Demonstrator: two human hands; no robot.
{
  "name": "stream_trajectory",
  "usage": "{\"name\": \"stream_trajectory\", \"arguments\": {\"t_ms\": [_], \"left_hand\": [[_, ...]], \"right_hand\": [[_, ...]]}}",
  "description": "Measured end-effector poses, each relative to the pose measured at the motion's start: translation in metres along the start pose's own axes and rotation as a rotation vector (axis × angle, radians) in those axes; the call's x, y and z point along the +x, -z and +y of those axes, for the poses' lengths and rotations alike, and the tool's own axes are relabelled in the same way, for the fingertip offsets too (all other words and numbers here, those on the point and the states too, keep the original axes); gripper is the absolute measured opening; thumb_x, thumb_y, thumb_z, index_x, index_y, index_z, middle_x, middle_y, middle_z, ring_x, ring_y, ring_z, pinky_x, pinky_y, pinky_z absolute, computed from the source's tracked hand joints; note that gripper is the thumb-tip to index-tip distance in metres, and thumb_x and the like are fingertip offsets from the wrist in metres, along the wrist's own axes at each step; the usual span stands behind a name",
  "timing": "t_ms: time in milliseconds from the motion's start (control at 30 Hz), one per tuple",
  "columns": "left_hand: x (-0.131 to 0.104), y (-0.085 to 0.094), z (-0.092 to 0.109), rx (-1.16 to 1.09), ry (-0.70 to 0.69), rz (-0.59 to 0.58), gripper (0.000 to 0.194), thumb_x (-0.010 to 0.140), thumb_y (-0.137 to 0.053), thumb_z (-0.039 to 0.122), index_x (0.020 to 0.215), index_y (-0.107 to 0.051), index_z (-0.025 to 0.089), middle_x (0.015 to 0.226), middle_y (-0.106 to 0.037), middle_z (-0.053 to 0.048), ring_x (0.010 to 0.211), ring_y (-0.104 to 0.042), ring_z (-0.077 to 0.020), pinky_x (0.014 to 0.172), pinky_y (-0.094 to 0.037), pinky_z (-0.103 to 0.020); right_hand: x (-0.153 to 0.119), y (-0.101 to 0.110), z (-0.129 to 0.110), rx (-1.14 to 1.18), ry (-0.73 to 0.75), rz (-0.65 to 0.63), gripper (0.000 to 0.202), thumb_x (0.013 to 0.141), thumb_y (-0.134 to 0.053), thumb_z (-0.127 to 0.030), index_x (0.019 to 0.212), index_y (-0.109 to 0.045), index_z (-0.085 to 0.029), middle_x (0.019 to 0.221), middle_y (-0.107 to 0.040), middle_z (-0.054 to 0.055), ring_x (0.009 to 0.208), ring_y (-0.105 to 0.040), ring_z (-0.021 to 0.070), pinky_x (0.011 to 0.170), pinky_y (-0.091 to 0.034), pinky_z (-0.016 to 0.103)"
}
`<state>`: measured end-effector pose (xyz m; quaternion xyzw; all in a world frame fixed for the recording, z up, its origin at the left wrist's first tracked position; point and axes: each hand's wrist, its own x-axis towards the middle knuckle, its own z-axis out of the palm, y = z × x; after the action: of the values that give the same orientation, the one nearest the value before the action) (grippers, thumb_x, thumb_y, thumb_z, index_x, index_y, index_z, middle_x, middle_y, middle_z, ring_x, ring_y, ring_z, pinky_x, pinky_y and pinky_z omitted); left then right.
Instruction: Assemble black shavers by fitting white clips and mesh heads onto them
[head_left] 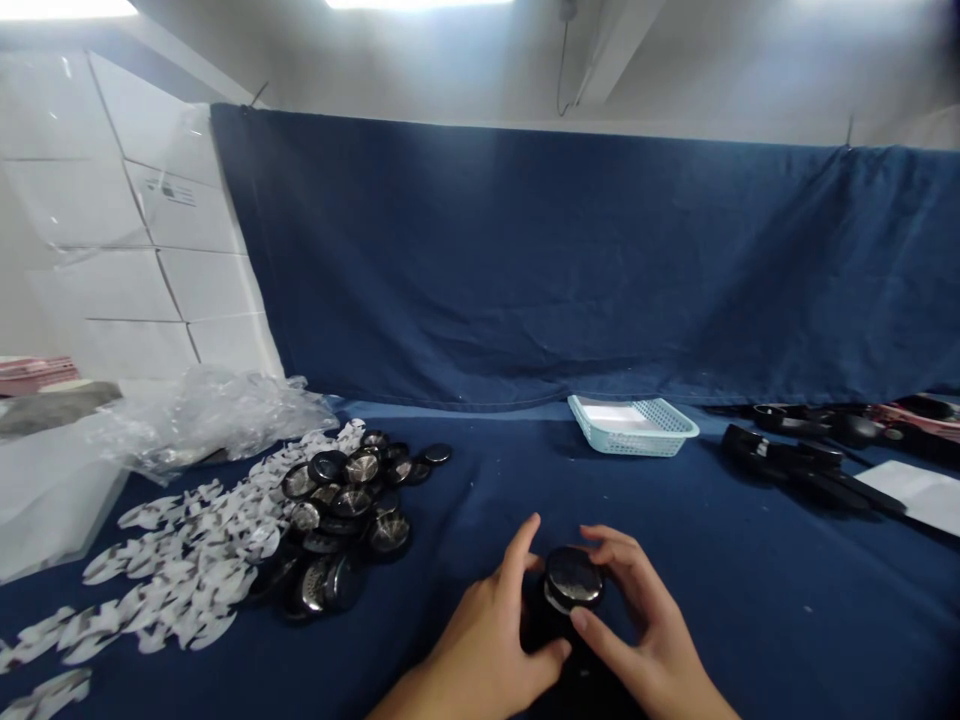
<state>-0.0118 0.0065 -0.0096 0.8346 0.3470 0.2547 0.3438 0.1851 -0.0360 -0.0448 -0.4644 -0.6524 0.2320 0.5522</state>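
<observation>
Black disc point(574, 577) sits between our fingers point(602, 640): our right hand point(660, 650) pinches it, our left hand point(487, 640) curves open, contact unclear. We seem mid-alignment; level pressure matters.

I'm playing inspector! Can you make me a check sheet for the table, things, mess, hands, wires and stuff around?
Surface: dark blue cloth, slightly wrinkled.
Things: round, glossy black piece in the right hand; left hand open beside it.
Clutter: heap of round, shiny black pieces; loose, thin white pieces; crumpled clear plastic.
Hands: both bare, near each other.
Cables: thin dark cord hanging near the ceiling.
Surroundings: blue cloth curtain, stacked white boxes, pale blue plastic basket.
</observation>
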Motion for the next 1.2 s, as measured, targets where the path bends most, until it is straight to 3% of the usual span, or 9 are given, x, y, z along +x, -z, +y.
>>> {"name": "stream_trajectory", "arguments": {"t_ms": [233, 467, 633, 767, 933, 1067, 1200], "left_hand": [[-0.002, -0.003, 0.002, 0.057, 0.028, 0.035, 0.100, 0.072, -0.065, 0.014, 0.148, -0.004, 0.036, 0.132, -0.056, -0.004, 0.091, -0.065, -0.0189, 0.086, -0.051, -0.034], [-0.001, -0.001, 0.006, 0.121, -0.024, 0.016, 0.078, 0.075, -0.063, 0.016, 0.142, -0.029, 0.038, 0.132, -0.056, -0.001, 0.104, -0.062, -0.0217, 0.092, -0.050, -0.036], [0.000, 0.002, 0.009, 0.085, -0.063, -0.002, 0.064, 0.075, -0.061, 0.013, 0.133, -0.048, 0.039, 0.133, -0.054, 0.003, 0.114, -0.059, -0.0185, 0.100, -0.047, -0.031], [0.000, 0.004, 0.012, 0.080, -0.039, 0.004, 0.064, 0.075, -0.062, 0.013, 0.133, -0.050, 0.038, 0.133, -0.056, 0.002, 0.115, -0.059, -0.0193, 0.101, -0.047, -0.032], [0.002, 0.005, 0.015, 0.076, -0.041, 0.010, 0.064, 0.075, -0.062, 0.013, 0.134, -0.052, 0.035, 0.133, -0.059, -0.001, 0.117, -0.059, -0.0211, 0.103, -0.046, -0.034], [0.001, 0.005, 0.015, 0.060, -0.064, 0.007, 0.061, 0.077, -0.061, 0.013, 0.134, -0.052, 0.033, 0.123, -0.066, -0.002, 0.110, -0.064, -0.0206, 0.098, -0.050, -0.035], [0.000, 0.003, 0.014, 0.071, -0.072, 0.031, 0.060, 0.077, -0.063, 0.014, 0.133, -0.054, 0.031, 0.122, -0.067, -0.003, 0.108, -0.064, -0.0218, 0.097, -0.051, -0.035]], "right_hand": [[0.003, -0.003, 0.001, -0.052, 0.004, -0.026, 0.038, 0.081, -0.066, -0.023, 0.112, -0.046, -0.030, 0.133, -0.046, 0.009, 0.123, -0.051, 0.0294, 0.101, -0.045, 0.046], [0.000, -0.003, -0.003, -0.071, 0.019, -0.032, 0.048, 0.074, -0.066, -0.015, 0.116, -0.047, -0.031, 0.132, -0.048, 0.007, 0.123, -0.052, 0.0262, 0.099, -0.049, 0.039], [0.000, -0.005, -0.001, -0.046, 0.023, -0.017, 0.048, 0.078, -0.067, -0.019, 0.120, -0.047, -0.030, 0.131, -0.050, 0.008, 0.123, -0.052, 0.0254, 0.098, -0.049, 0.036], [0.001, -0.004, -0.002, 0.047, -0.076, -0.069, 0.051, 0.080, -0.067, -0.025, 0.126, -0.045, -0.030, 0.133, -0.051, 0.008, 0.124, -0.051, 0.0256, 0.104, -0.045, 0.039], [0.005, 0.001, -0.010, 0.217, -0.295, -0.236, 0.058, 0.078, -0.071, -0.032, 0.129, -0.043, -0.029, 0.125, -0.059, 0.007, 0.119, -0.056, 0.0261, 0.104, -0.043, 0.043], [0.009, 0.004, -0.016, 0.315, -0.341, -0.289, 0.065, 0.076, -0.073, -0.035, 0.132, -0.041, -0.030, 0.113, -0.065, 0.006, 0.110, -0.061, 0.0259, 0.100, -0.044, 0.044], [0.010, 0.007, -0.020, 0.438, -0.368, -0.329, 0.076, 0.073, -0.077, -0.032, 0.138, -0.037, -0.033, 0.119, -0.064, 0.006, 0.115, -0.059, 0.0255, 0.102, -0.042, 0.044]]}}
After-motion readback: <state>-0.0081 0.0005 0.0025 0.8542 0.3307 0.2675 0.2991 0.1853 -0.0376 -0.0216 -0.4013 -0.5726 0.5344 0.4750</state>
